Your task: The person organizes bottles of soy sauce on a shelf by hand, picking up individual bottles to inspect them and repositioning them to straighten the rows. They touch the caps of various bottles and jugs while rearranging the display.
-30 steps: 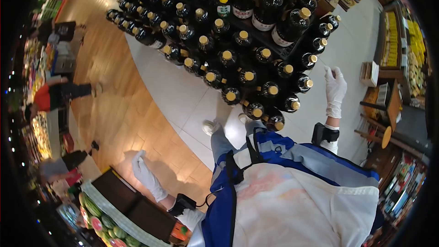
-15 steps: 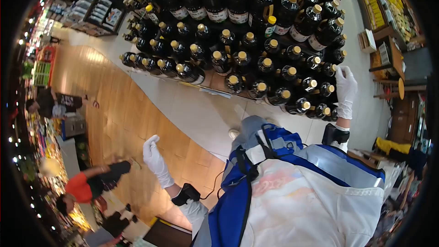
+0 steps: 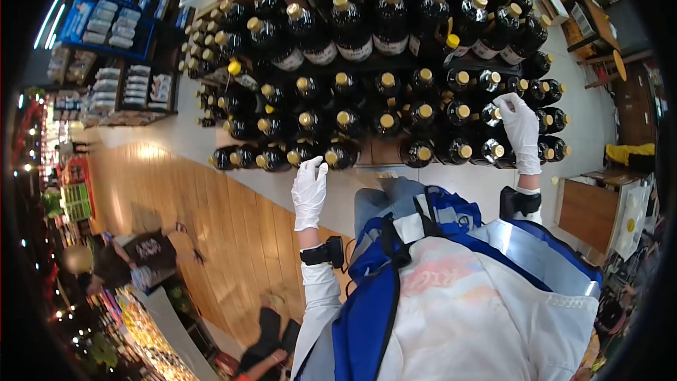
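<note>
Dark bottles with gold caps stand in tiered rows on a display ahead of me. My left hand (image 3: 309, 194), in a white glove, reaches to the front row. Its fingers are loosely bent and apart, beside a gold-capped bottle (image 3: 341, 156), and nothing shows in them. My right hand (image 3: 520, 130), also gloved, is at the right side of the rows. Its fingers are bent together at the cap of a dark bottle (image 3: 491, 114), partly covering it. Larger labelled bottles (image 3: 352, 32) stand on the higher tier behind.
A yellow-topped pump (image 3: 452, 41) rises among the bottles. Shelves with packaged goods (image 3: 113, 25) stand at the far left. People (image 3: 144, 257) are on the wooden floor (image 3: 211, 240) to the left. A wooden cabinet (image 3: 589, 208) is at the right.
My left hand has moved up and right from over the floor to the front row. My right hand has shifted to another bottle cap. The view has turned, and I am closer to the display.
</note>
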Available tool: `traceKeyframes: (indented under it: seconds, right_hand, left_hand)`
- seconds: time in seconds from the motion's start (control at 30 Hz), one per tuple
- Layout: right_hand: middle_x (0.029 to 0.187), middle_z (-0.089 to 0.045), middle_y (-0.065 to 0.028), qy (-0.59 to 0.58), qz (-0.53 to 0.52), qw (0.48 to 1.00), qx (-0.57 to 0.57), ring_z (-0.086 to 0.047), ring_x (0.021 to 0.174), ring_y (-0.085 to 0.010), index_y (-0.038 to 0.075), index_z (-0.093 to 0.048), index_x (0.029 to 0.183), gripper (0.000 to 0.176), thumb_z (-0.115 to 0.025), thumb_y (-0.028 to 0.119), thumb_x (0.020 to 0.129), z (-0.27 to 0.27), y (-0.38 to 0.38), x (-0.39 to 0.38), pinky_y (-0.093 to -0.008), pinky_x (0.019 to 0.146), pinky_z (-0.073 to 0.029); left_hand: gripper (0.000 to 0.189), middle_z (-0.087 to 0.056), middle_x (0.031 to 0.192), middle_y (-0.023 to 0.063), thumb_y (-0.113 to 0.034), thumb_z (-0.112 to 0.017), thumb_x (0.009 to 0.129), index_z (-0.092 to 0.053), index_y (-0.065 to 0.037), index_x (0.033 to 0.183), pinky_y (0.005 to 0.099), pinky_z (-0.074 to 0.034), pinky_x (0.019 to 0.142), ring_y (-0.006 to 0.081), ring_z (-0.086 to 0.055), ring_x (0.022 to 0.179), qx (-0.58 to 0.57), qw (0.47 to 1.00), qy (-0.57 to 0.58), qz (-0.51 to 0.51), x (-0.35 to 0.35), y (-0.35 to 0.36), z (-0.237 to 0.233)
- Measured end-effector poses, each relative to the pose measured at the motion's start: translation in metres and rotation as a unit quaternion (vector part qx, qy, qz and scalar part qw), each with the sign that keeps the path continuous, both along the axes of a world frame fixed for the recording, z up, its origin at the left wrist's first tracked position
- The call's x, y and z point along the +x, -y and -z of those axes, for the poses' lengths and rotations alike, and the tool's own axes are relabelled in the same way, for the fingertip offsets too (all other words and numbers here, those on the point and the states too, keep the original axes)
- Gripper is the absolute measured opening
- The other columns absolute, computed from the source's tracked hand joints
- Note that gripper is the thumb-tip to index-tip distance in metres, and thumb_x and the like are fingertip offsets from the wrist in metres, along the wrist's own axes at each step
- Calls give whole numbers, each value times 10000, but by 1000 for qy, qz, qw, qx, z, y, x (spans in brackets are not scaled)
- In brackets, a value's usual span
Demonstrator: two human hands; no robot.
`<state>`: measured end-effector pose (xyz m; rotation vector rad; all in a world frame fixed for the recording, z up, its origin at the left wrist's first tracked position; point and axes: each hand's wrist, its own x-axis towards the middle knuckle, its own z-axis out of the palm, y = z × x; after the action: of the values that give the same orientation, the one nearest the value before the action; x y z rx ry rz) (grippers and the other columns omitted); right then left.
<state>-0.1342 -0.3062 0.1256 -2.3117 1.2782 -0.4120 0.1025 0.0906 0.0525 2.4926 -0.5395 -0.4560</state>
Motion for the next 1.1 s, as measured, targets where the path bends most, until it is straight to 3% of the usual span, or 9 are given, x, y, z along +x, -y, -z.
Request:
traceKeyframes:
  seconds: [0.23,0.4,0.53,0.67,0.73,0.83,0.93,0.97,1.1]
  right_hand:
    - [812,-667,-88,23,15,996,-81,-652,742,-234,117,-680,1144,296,-680,314,922,-70,7,69,-332,710,-515]
    - [911,-691,-78,27,-39,987,-151,-682,888,-258,177,-644,1252,384,-680,334,903,-120,11,153,-367,792,-512]
    - [1059,-692,-78,-35,-84,972,-217,-671,977,-296,218,-611,1310,464,-610,467,919,-143,38,229,-400,837,-517]
    - [1076,-682,-126,-102,-148,925,-334,-661,1022,-338,181,-601,1294,491,-567,523,942,-148,83,285,-429,866,-520]
    - [1067,-683,-137,-86,-173,929,-315,-662,1019,-337,166,-599,1295,496,-558,519,948,-161,99,308,-433,872,-520]
    - [1104,-690,-153,-110,-139,929,-324,-658,1046,-350,153,-626,1258,517,-558,548,930,-168,112,347,-448,898,-523]
    - [1101,-700,-187,-80,-165,938,-295,-672,1021,-373,141,-652,1222,492,-579,524,923,-143,136,394,-472,882,-536]
    - [1085,-701,-200,-66,-182,944,-267,-672,1011,-381,120,-658,1205,509,-593,533,913,-132,140,408,-477,878,-536]
    - [1035,-713,-220,-90,-178,951,-237,-676,981,-425,45,-687,1117,545,-630,539,894,-100,136,472,-472,876,-540]
  left_hand:
    - [248,-654,1187,116,-181,-628,961,-648,-54,1172,410,-456,1005,318,-581,1141,-129,966,180,136,130,33,-25]
    - [286,-649,1202,98,-176,-667,929,-635,-69,1192,409,-438,1025,300,-564,1162,-230,923,255,174,213,81,-41]
    - [269,-654,1198,113,-186,-645,943,-633,-63,1182,412,-439,1024,315,-569,1155,-267,906,256,207,259,134,-54]
    - [232,-674,1126,97,-224,-659,926,-648,-91,1116,422,-473,941,314,-599,1094,-283,879,290,250,289,199,-65]
    - [175,-707,959,95,-260,-658,923,-699,-92,952,436,-511,830,310,-651,943,-296,865,301,273,305,232,-54]
    - [260,-659,778,104,-288,-661,913,-669,-85,750,434,-526,740,314,-655,806,-212,875,302,313,316,256,-27]
    - [291,-603,671,86,-253,-665,908,-613,-84,677,420,-514,598,297,-616,667,-296,849,346,269,318,266,-6]
    - [312,-579,627,74,-226,-663,908,-589,-93,636,397,-497,539,273,-606,630,-268,827,417,265,319,269,-4]
    - [338,-544,586,58,-156,-694,871,-535,-100,577,382,-484,515,258,-589,588,-322,826,427,179,314,276,-1]
